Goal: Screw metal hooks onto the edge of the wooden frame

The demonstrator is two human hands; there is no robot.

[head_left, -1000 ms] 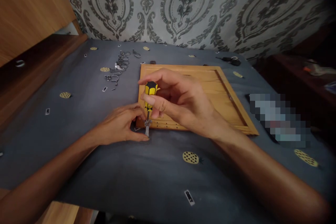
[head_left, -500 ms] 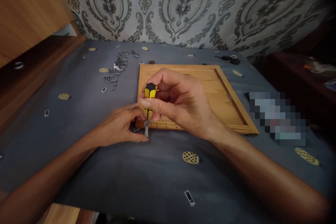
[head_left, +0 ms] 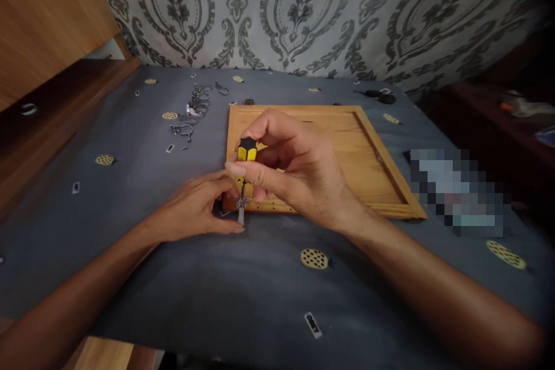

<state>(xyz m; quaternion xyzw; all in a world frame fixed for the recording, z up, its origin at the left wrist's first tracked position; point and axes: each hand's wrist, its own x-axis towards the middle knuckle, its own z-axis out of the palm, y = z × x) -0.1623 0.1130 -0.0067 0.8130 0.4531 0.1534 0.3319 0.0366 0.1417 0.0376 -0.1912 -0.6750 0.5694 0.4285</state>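
A yellow and black screwdriver (head_left: 247, 152) stands upright between the fingers and thumb of my right hand (head_left: 299, 170). Its shaft points down onto a small metal fitting (head_left: 241, 212) at the near left corner of a wooden framed panel (head_left: 347, 153). My left hand (head_left: 199, 205) is closed on that fitting, with the thumb at its lower end and the index finger near its top. The exact spot where the screwdriver tip meets the fitting is too small to make out. Several small holes run along the panel's near edge.
Several metal clips or hooks (head_left: 195, 101) lie in a loose group at the back left, with one larger piece (head_left: 181, 130) closer. A black-handled tool (head_left: 381, 95) rests at the back right. A blurred-out flat object (head_left: 455, 191) lies right of the panel. Blue patterned cloth (head_left: 195, 295) covers the surface.
Both hands keep their hold on the screwdriver and the fitting. The screwdriver handle looks slightly turned, and the whole view has shifted a little.
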